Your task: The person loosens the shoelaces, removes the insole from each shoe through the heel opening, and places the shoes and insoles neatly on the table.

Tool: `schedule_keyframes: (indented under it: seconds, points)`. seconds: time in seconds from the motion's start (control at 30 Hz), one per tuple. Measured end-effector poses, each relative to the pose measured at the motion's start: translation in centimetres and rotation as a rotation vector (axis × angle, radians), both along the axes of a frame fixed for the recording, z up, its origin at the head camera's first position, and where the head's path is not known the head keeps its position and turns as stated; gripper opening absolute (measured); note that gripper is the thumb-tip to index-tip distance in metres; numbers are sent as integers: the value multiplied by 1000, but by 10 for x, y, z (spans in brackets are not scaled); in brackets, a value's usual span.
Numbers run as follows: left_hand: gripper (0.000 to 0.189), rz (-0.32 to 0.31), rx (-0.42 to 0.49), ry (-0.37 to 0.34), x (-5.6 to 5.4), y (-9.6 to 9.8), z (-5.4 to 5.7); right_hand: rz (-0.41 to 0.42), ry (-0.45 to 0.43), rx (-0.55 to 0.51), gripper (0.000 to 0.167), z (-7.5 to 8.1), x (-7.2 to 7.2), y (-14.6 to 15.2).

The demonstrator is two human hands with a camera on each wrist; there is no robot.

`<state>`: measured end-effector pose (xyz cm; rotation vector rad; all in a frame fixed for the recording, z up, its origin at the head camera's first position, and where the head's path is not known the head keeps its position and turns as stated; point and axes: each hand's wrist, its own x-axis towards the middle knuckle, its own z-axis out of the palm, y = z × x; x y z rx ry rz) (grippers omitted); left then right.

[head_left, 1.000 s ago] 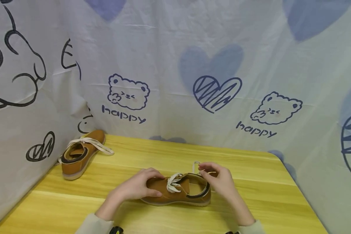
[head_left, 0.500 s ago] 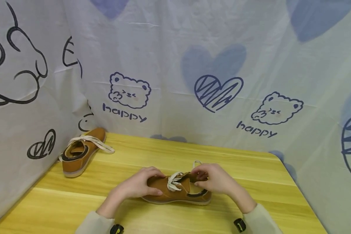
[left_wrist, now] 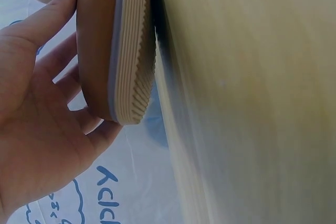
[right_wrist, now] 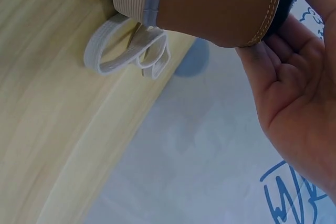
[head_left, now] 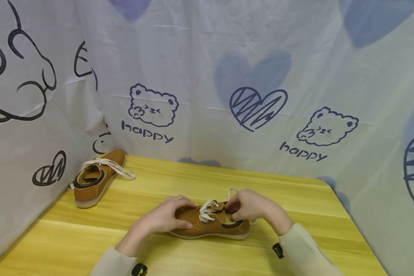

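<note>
A brown lace-up shoe [head_left: 207,229] rests sole down on the table, toe to the left. My left hand [head_left: 165,215] grips its toe, thumb on the near side and fingers over the far side. My right hand [head_left: 251,207] is at the shoe's opening, its curled fingers holding the far collar near the tongue; the fingertips are partly hidden inside. White laces [head_left: 207,211] lie crossed over the shoe's front. In the right wrist view, a loose lace [right_wrist: 98,51] loops on the table beside the heel [right_wrist: 215,9].
A matching brown shoe [head_left: 87,195] with loose white laces stands at the table's left back, close to the cloth wall. The yellow wood-grain table [head_left: 179,257] meets a printed white cloth [head_left: 200,126] behind it.
My right hand has come from the lace behind the heel leftward to the shoe's opening, and its fingers have reached in at the collar. The left hand stays on the toe.
</note>
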<state>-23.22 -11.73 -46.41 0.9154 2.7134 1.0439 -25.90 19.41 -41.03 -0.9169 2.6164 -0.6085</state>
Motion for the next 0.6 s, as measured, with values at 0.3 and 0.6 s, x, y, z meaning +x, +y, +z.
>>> schedule_keyframes:
  seconds: [0.3, 0.6]
  points:
    - [55, 10, -19, 6, 1, 1, -1, -2, -46, 43, 33, -2, -1, -5]
    - [55, 9, -18, -1, 4, 1, 2, -2, -91, 35, 31, -4, -1, -8]
